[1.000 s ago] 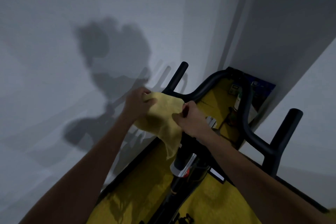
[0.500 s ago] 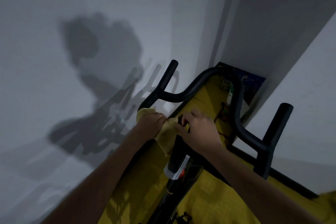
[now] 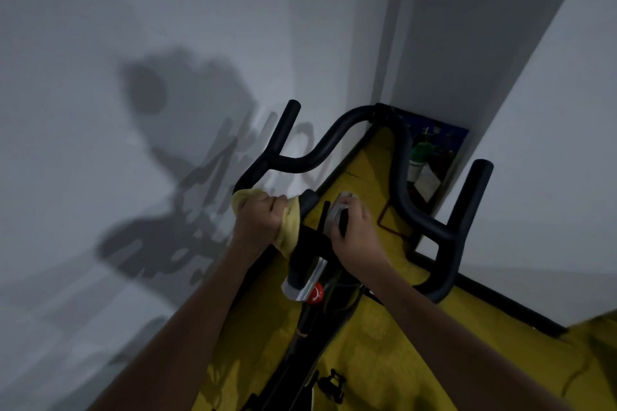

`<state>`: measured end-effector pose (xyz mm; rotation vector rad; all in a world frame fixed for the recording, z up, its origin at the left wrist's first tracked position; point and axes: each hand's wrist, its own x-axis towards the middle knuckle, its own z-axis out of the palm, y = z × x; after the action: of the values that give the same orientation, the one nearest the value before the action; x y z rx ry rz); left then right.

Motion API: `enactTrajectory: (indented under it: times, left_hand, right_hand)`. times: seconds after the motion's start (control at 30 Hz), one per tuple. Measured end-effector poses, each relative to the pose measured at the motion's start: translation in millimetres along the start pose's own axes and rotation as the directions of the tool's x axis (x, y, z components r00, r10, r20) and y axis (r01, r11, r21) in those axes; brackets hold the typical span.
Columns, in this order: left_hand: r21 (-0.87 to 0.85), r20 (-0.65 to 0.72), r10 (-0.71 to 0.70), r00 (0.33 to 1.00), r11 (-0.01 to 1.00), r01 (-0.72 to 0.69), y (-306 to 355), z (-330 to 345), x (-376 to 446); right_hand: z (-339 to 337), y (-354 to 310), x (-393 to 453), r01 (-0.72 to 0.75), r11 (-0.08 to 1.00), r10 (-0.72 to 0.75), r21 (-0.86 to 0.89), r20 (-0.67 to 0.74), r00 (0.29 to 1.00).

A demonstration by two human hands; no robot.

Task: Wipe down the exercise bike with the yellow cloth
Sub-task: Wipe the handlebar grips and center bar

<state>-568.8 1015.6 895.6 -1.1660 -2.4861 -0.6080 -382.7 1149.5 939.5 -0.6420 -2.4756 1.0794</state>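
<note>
Cloth (image 3: 289, 227) yellow, bunched round black handlebar (image 3: 267, 163); left hand (image 3: 258, 222) fingers clamped on it; right hand (image 3: 354, 230) fingers curled over stem.

The cloth (image 3: 289, 227) is mostly buried under the left hand (image 3: 259, 222), which also covers the stretch of handlebar (image 3: 300, 163) it wraps, and the right hand (image 3: 354, 237) hides most of a grey-and-black part (image 3: 339, 214) at the bar's middle, too covered to identify. Both forearms run off the bottom edge, as does the bike's frame (image 3: 293, 354), whose lower parts are dark and unclear. The items in the corner (image 3: 430, 160) behind the far bar are dim and small, a green-capped bottle perhaps, and the wall shadows (image 3: 173, 143) are smeared.
</note>
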Motion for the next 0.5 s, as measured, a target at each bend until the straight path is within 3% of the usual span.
enactTrajectory:
  times: [0.07,0.13,0.17,0.23,0.33,0.5]
  left_hand:
    - [0.024,-0.196,0.048,0.979,0.999,-0.044,15,3,-10]
    - [0.0,-0.249,-0.008,0.968,1.0,0.009,43,4,-21]
    - [-0.082,-0.212,-0.152,0.965,0.987,0.137,58,-1,-27]
    - [-0.176,-0.129,-0.372,0.919,0.921,0.348,77,-6,-26]
    - [-0.077,-0.022,-0.376,0.926,0.924,0.374,92,-9,-27]
    - [-0.04,0.078,-0.371,0.925,0.926,0.374,85,-25,-17]
  right_hand:
    - [3,-1,-8,-0.071,0.994,0.07,0.079,0.008,0.998]
    - [4,4,-14,-0.155,0.987,0.154,0.051,0.028,0.988]
    - [5,7,-20,-0.173,0.985,0.173,-0.011,0.031,0.984]
    - [5,15,-30,-0.057,0.972,0.056,-0.23,-0.012,0.998]
    - [3,12,-39,0.059,0.952,-0.036,-0.299,0.08,0.996]
    - [2,4,-42,0.156,0.888,-0.163,-0.433,0.022,0.986]
